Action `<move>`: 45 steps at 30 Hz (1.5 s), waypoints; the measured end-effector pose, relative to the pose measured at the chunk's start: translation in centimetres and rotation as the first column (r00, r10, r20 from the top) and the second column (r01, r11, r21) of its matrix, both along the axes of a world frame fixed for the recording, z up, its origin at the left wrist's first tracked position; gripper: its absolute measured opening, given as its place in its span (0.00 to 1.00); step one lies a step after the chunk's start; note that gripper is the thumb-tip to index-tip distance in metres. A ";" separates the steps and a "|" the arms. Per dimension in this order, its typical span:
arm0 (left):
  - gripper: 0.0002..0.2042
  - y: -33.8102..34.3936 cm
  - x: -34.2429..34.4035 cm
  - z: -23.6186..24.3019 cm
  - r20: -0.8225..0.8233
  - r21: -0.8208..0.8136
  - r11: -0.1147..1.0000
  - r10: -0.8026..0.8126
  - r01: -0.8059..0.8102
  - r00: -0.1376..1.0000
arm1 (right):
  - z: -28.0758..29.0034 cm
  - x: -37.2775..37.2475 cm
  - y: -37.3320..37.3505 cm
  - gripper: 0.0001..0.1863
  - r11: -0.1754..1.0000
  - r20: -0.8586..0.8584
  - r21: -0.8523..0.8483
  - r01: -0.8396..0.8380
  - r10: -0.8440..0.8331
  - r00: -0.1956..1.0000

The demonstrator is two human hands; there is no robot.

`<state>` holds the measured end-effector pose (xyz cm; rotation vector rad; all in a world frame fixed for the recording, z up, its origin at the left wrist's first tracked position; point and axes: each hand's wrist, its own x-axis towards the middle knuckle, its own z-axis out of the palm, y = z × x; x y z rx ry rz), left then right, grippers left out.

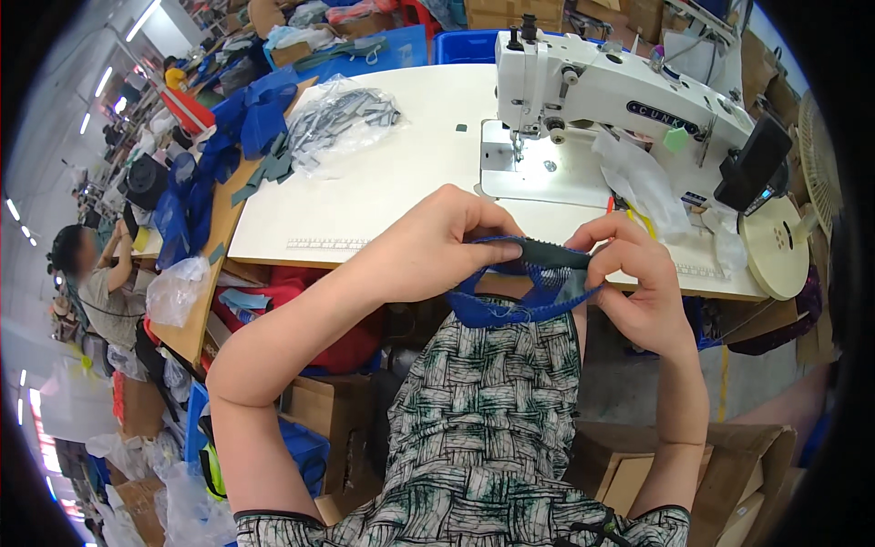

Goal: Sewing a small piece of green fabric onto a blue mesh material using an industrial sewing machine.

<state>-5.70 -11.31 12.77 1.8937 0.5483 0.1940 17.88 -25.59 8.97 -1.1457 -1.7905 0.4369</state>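
Note:
Between my two hands a blue mesh fabric piece with a dark green strip along its upper edge is stretched out, just off the table's front edge and above my lap. My left hand pinches the strip's left end between thumb and fingers. At the other end, my right hand grips the strip and the blue edge with its fingertips. The lower blue edge hangs in a loop, with loose threads on it. Beyond my hands stands a white sewing machine, its needle area lit.
A clear plastic bag of grey-green strips lies on the white table, near blue mesh fabric at the left. Scissors with yellow and red handles rest by the machine. A fan stands right; a cardboard box sits below. Another person works far left.

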 end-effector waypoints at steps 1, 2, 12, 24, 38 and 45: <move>0.09 0.3 -0.2 -0.1 -0.002 -0.001 1.000 -0.002 0.002 1.000 | -0.1 0.4 -0.1 0.11 1.000 -0.002 -0.001 0.002 -0.002 1.000; 0.10 0.5 -0.3 -0.2 -0.065 -0.078 0.997 -0.017 0.012 0.998 | -0.2 0.7 -0.2 0.11 0.999 0.032 0.001 -0.035 0.035 0.999; 0.16 0.4 -0.8 -2.2 -0.031 -0.267 0.963 0.025 -0.032 0.999 | 0.4 0.1 -1.0 0.14 0.998 0.272 0.052 -0.025 0.010 0.962; 0.08 1.6 -1.6 -4.6 0.221 -0.360 0.928 -0.017 0.097 0.975 | -0.8 0.2 -1.5 0.15 0.999 0.242 -0.022 -0.040 0.044 0.969; 0.23 0.5 -3.5 -5.0 0.021 0.745 0.650 -0.251 0.152 0.968 | -3.6 1.8 -1.8 0.19 0.990 0.417 0.105 0.091 -0.127 0.900; 0.18 2.0 -2.5 -6.5 -0.043 0.189 0.968 -0.160 0.165 0.986 | -6.7 1.0 -0.9 0.13 0.960 -0.134 -0.279 0.005 -0.044 0.990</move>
